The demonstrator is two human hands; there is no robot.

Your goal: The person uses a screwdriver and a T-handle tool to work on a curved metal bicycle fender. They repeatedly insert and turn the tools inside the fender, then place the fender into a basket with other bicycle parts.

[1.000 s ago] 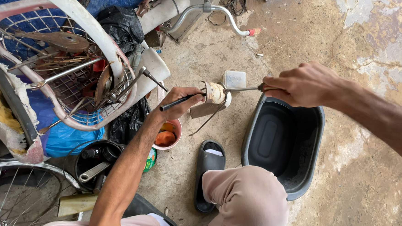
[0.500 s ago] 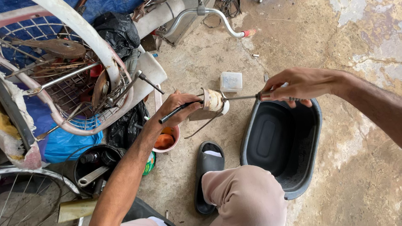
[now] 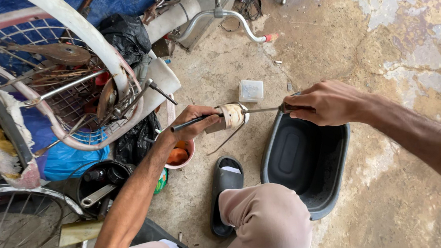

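My left hand (image 3: 194, 119) grips a black rod (image 3: 186, 124) that carries a small round cream-coloured part (image 3: 232, 114), held above the concrete floor. My right hand (image 3: 325, 103) is closed on the dark handle of a thin metal tool (image 3: 262, 109) whose shaft runs left into that round part. A bent wire (image 3: 226, 139) hangs below the part. The two hands are level, about a hand's width apart.
A black plastic tub (image 3: 308, 159) lies under my right hand. My knee (image 3: 266, 222) and a black sandal (image 3: 224, 184) are below. An orange-filled bowl (image 3: 179, 155), a small clear box (image 3: 251, 90), a bin of tools (image 3: 100, 188), a rusty wire basket (image 3: 68, 96) and a bicycle wheel (image 3: 15, 230) crowd the left.
My right hand has shifted slightly and closed more firmly on the tool handle. The left hand keeps the rod and round part in nearly the same place.
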